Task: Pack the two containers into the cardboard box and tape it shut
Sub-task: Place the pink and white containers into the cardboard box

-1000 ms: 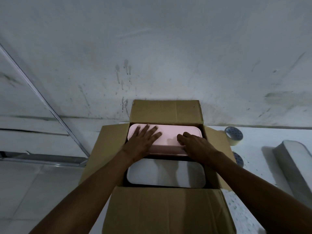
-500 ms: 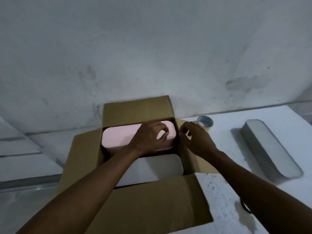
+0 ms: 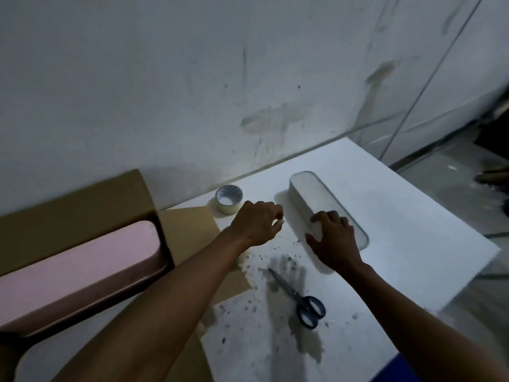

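Grey container (image 3: 316,199) is seen on the white table (image 3: 413,230), right of middle, its long side running from upper left to lower right. Its near end is covered by the right hand (image 3: 334,239), fingers spread, not yet closed. The left hand (image 3: 257,226) is loosely curled, empty, just beside it.

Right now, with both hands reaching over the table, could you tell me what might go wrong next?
1. The right hand rests on only the near end of the long grey container; lifted from there, it may tip or slip.
2. The scissors lie under the right forearm and could be knocked off the table.
3. The left hand hovers close to the tape and could nudge it away.
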